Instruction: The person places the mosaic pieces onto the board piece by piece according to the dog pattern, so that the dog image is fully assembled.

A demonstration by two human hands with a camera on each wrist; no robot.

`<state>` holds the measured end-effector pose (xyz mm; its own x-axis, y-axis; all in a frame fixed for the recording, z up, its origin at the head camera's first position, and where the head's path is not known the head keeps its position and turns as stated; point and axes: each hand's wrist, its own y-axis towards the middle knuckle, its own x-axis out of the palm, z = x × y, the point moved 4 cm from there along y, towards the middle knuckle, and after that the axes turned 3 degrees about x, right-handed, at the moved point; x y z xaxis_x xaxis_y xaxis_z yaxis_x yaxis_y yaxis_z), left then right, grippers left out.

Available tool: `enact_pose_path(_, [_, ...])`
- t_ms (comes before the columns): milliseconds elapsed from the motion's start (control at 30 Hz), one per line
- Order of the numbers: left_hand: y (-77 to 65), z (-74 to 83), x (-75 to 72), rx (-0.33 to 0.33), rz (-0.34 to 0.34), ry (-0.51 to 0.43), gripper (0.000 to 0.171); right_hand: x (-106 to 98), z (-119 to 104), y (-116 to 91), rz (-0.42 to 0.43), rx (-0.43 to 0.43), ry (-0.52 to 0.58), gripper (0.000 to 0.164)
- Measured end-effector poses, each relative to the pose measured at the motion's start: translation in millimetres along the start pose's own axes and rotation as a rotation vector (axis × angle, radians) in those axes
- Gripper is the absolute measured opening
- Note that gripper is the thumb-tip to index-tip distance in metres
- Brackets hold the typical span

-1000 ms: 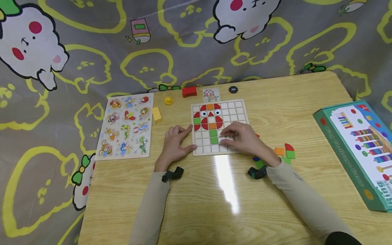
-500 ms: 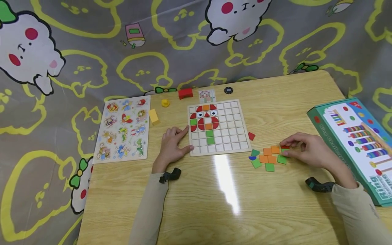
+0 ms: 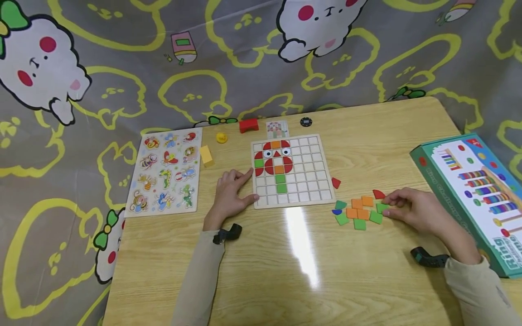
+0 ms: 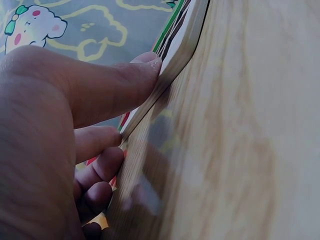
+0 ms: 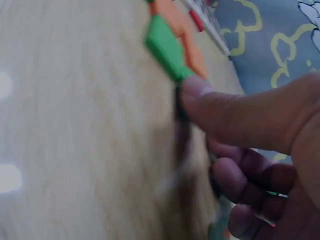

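Note:
My left hand (image 3: 231, 194) rests at the left edge of a wooden grid board (image 3: 310, 181), thumb and forefinger spread apart and touching its side. Close up in the left wrist view, the thumb (image 4: 125, 85) lies against the board's edge. Red, orange and green tiles and two eye tiles fill some cells on the board's left part. To the right, my right hand (image 3: 412, 210) pinches a green square tile (image 3: 381, 208) between thumb and forefinger. A red quarter-round tile (image 3: 378, 194) lies just beyond it. In the right wrist view the thumb hides most of the pinched tile.
Loose orange tiles (image 3: 356, 203), green tiles (image 3: 360, 224) and a blue half-round tile (image 3: 336, 212) lie beside the board. A picture card (image 3: 277, 129), black chip (image 3: 306, 122) and red block (image 3: 248, 126) stand behind. An insect puzzle (image 3: 165, 172) is left, a game box (image 3: 469, 203) right.
My right hand has gone from above the board to the loose tiles at the right. The green tile has shifted apart from the red quarter-round tile. My left hand stays at the board.

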<state>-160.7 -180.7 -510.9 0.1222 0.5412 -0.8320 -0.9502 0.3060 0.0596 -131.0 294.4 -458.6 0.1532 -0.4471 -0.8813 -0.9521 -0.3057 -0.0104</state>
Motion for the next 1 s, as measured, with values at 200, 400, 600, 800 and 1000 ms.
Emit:
enact_pose_path(200, [0.5, 1.1, 0.3, -0.006, -0.007, -0.009, 0.079, -1, -3, 3, -0.067, 0.069, 0.143, 0.016])
enact_pose_path(400, [-0.8, -1.3, 2.3, -0.012, -0.003, 0.0, 0.08, -2, -29, 31, -0.08, 0.11, 0.411, 0.022])
enact_pose_path(600, [-0.8, -2.1, 1.4, 0.005, 0.015, 0.003, 0.08, 24, -77, 68, -0.075, 0.047, 0.571, 0.026])
enact_pose_path(800, [-0.1, -0.8, 0.9, 0.003, 0.013, -0.003, 0.08, 66, -123, 95, -0.133, -0.095, 0.526, 0.031])
enact_pose_path(1000, [-0.1, -0.8, 1.9, -0.005, 0.011, -0.002, 0.08, 98, -157, 106, -0.167, -0.22, 0.423, 0.035])
